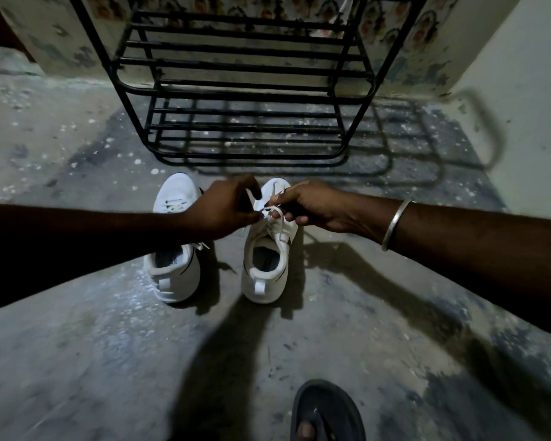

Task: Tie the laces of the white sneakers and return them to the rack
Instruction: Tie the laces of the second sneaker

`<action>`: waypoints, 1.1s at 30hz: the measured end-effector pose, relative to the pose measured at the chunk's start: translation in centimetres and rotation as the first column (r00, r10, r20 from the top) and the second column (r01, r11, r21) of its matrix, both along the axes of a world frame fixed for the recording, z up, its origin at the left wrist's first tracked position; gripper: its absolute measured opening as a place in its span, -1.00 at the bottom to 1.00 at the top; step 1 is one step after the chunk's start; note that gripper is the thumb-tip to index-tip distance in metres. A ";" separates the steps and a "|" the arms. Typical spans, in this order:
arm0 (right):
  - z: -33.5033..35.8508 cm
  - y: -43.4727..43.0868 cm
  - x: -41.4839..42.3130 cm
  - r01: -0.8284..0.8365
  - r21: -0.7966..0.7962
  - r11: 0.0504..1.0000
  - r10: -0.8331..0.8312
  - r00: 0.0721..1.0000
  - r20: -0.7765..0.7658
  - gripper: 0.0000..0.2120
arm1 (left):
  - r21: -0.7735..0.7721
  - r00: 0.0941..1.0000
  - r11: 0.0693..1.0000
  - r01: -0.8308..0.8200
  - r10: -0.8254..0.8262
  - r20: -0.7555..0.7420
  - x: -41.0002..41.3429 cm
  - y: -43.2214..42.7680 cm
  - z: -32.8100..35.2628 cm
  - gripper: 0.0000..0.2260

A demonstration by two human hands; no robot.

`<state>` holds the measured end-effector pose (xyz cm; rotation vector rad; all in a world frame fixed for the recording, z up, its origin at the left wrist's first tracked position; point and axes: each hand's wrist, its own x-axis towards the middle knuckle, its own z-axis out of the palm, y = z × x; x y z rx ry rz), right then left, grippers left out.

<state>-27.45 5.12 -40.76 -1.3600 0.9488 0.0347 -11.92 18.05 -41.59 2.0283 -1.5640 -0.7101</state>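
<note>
The floor (77,345) is rough grey concrete, with my black rack (242,90) standing bare against the wall. Two white sneakers sit side by side before it, heels toward me. The left sneaker (172,268) lies under my forearm. My left hand (223,208) pinches a lace (275,219) over the right sneaker (268,259); my right hand (312,206), bangle (395,224) at its wrist, is closed on the lace too.

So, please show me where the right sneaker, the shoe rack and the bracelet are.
right sneaker (261,281): head view, on its white heel.
shoe rack (245,98): head view, on a front bar of a lower shelf.
bracelet (395,226): head view, on the metal band at the right wrist.
</note>
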 end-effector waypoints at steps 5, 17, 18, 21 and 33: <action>0.2 0.6 -0.2 0.063 -0.032 0.997 -0.064 0.998 -0.012 -0.82 | -0.058 1.000 0.998 0.030 -0.030 0.004 -1.2 -0.3 -0.9 -0.78; -0.2 0.6 -0.6 0.046 -0.060 0.997 -0.046 0.999 0.002 -0.78 | 0.181 0.954 0.983 -0.042 0.093 -0.285 -2.2 -1.4 -2.1 -0.75; -0.1 0.7 -0.6 0.034 -0.070 0.997 -0.034 0.999 0.001 -0.78 | 0.200 0.953 0.979 -0.043 0.100 -0.285 -2.3 -1.4 -2.0 -0.74; -0.3 0.8 -0.5 0.020 -0.111 0.994 -0.022 1.000 -0.018 -0.79 | 0.208 0.971 0.977 -0.037 0.084 -0.222 -2.1 -1.3 -1.9 -0.75; -0.9 0.6 -0.7 0.001 -0.140 0.990 -0.014 0.996 -0.093 -0.85 | 0.144 0.984 0.990 0.005 0.020 -0.177 -0.3 -1.1 -0.5 -0.83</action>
